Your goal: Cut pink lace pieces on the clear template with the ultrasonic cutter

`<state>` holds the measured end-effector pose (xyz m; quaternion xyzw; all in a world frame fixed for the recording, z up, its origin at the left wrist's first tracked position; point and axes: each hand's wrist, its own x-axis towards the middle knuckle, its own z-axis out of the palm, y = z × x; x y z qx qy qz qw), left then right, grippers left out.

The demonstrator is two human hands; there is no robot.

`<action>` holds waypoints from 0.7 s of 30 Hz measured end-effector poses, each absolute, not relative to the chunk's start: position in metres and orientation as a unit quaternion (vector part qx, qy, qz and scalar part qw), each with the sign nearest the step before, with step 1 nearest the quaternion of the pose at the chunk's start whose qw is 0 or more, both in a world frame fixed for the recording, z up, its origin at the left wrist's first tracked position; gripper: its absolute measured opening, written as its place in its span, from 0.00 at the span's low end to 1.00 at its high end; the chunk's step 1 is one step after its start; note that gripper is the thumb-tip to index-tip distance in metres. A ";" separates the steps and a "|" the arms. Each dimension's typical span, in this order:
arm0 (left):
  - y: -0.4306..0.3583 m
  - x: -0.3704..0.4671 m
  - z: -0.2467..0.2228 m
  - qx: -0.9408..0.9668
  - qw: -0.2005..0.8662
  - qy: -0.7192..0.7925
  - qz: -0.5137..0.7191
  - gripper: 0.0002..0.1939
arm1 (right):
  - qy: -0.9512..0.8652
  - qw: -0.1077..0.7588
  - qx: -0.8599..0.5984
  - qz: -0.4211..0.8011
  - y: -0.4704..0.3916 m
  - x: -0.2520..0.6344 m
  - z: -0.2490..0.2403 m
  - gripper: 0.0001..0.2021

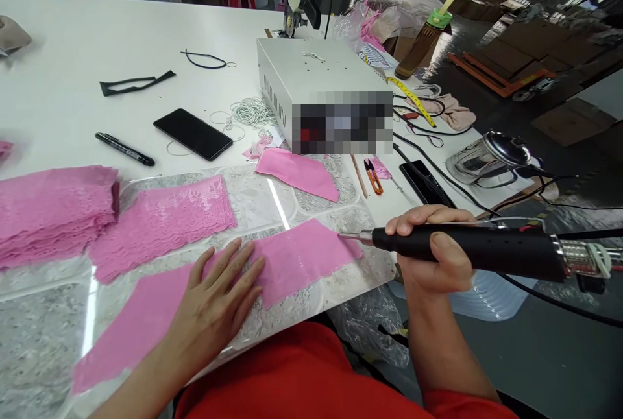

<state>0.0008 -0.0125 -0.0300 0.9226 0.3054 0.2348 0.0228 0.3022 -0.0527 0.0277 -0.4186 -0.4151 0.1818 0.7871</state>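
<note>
My left hand [219,289] lies flat with its fingers spread on a long pink fabric piece [302,257], which rests on a marbled mat [43,335]. In my right hand [438,250] is a thick black handheld tool [496,250] with a thin metal tip. The tip points left and meets or hovers just over the fabric's right end; which one I cannot tell. Behind lies a smaller pink piece [296,172]. To the left are a pink lace piece [170,218] and a folded stack of pink lace [53,211].
A grey metal box [321,62] stands behind the mat. Around it are a black phone [193,133], a marker [125,149], orange snips [373,177], a second dark phone [426,182] and a glass kettle [487,159]. Cables run along the right side.
</note>
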 end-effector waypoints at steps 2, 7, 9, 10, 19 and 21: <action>-0.012 0.001 -0.030 0.922 0.023 0.304 0.237 0.17 | -0.412 0.785 -0.428 0.177 -0.052 0.301 0.028 0.05; -0.012 0.001 -0.031 0.922 0.023 0.303 0.240 0.18 | -0.384 0.796 -0.439 0.163 -0.056 0.306 0.032 0.06; -0.012 0.001 -0.031 0.921 0.025 0.302 0.243 0.18 | -0.375 0.802 -0.441 0.144 -0.061 0.311 0.034 0.06; -0.012 0.001 -0.032 0.921 0.026 0.302 0.244 0.18 | -0.371 0.804 -0.445 0.133 -0.063 0.313 0.035 0.06; -0.008 -0.004 -0.032 0.937 -0.007 0.275 0.215 0.20 | -0.379 0.793 -0.456 0.143 -0.077 0.321 0.031 0.07; -0.007 -0.005 -0.032 0.939 -0.010 0.272 0.211 0.20 | -0.391 0.789 -0.449 0.151 -0.077 0.322 0.030 0.06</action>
